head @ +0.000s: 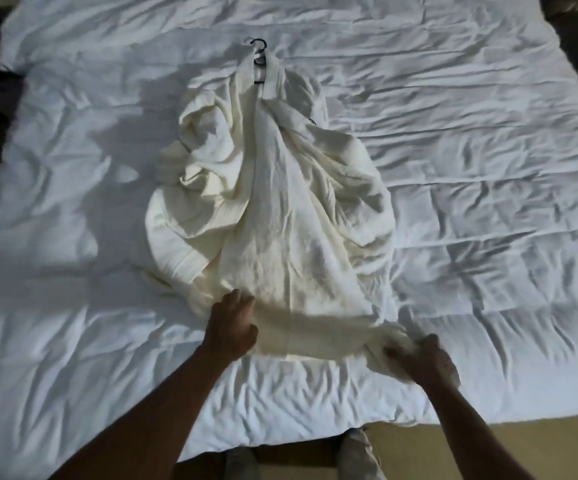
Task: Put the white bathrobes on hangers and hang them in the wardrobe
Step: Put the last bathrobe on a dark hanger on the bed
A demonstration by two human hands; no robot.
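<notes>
A cream-white bathrobe lies rumpled on the bed, collar at the far end and hem toward me. A black hanger sits inside the collar, with its hook sticking out past the top. My left hand rests on the hem's left part, fingers pointing away from me. My right hand grips the bunched lower right corner of the robe. I see no wardrobe and no second robe.
The bed's white wrinkled duvet fills nearly the whole view. Its near edge runs just in front of my legs, with tan floor at the lower right. Dark furniture shows at the far right corner.
</notes>
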